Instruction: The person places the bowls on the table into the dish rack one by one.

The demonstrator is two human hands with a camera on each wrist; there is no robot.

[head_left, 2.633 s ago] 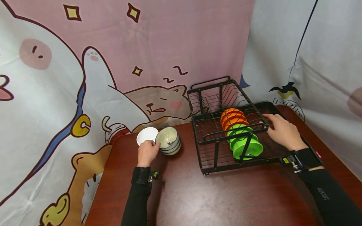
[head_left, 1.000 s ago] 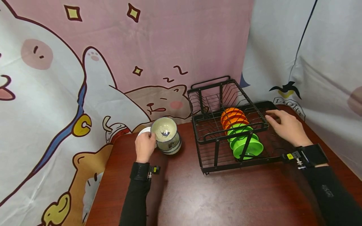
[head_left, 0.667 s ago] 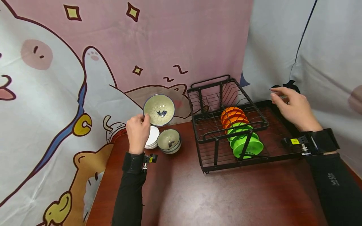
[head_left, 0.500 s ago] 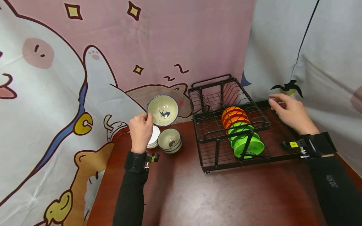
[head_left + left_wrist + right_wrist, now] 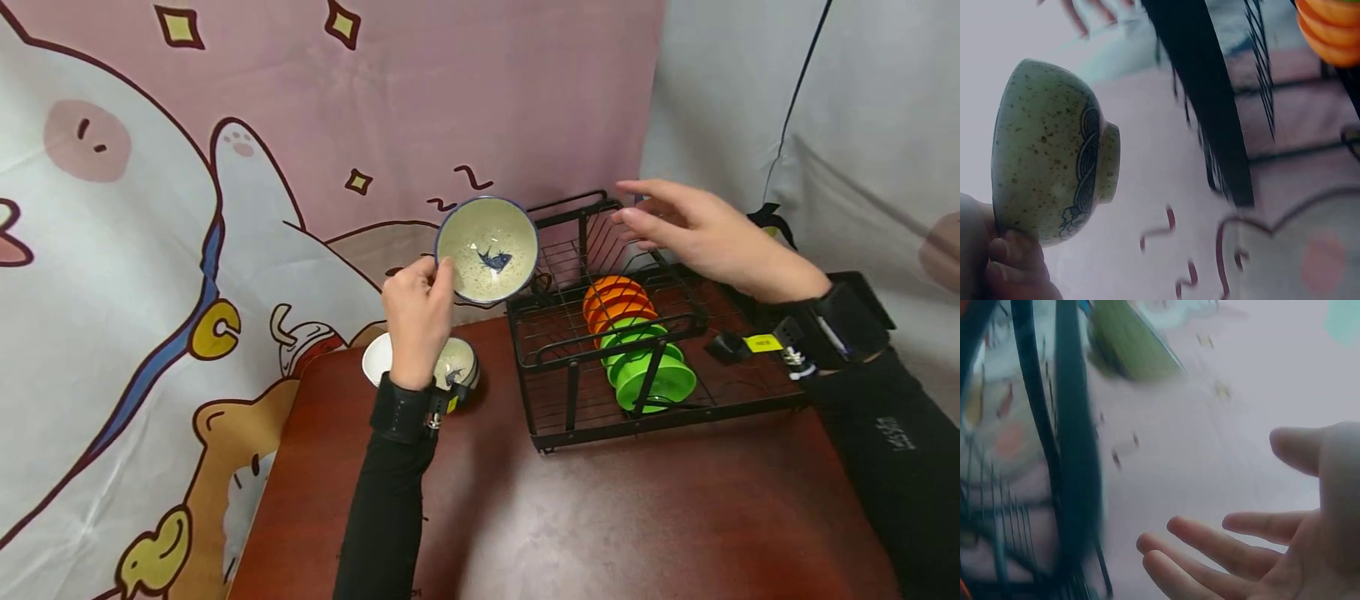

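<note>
My left hand (image 5: 420,321) pinches the rim of a speckled beige bowl (image 5: 487,242) with a blue rim and a blue fish painted inside. The bowl is raised and tilted, its inside facing the head camera. Seen from the left wrist, its outer wall (image 5: 1044,150) bears a dark wave pattern, and fingertips curl against its edge. My right hand (image 5: 697,237) is over the right part of the black dish rack (image 5: 622,337), fingers apart and holding nothing. In the right wrist view the spread right hand (image 5: 1241,550) is beside the rack's blurred frame (image 5: 1075,450).
Matching bowls (image 5: 455,362) stand stacked on the brown table (image 5: 585,517), partly behind my left wrist. White dishes (image 5: 377,360) sit left of them. Orange bowls (image 5: 611,304) and green bowls (image 5: 656,379) lean in a row on the rack's lower tier. A cartoon cloth (image 5: 517,100) hangs behind.
My left hand has lifted the bowl off the stack and carried it up and right toward the rack. My right hand has left the rack's right side, moving up and left.
</note>
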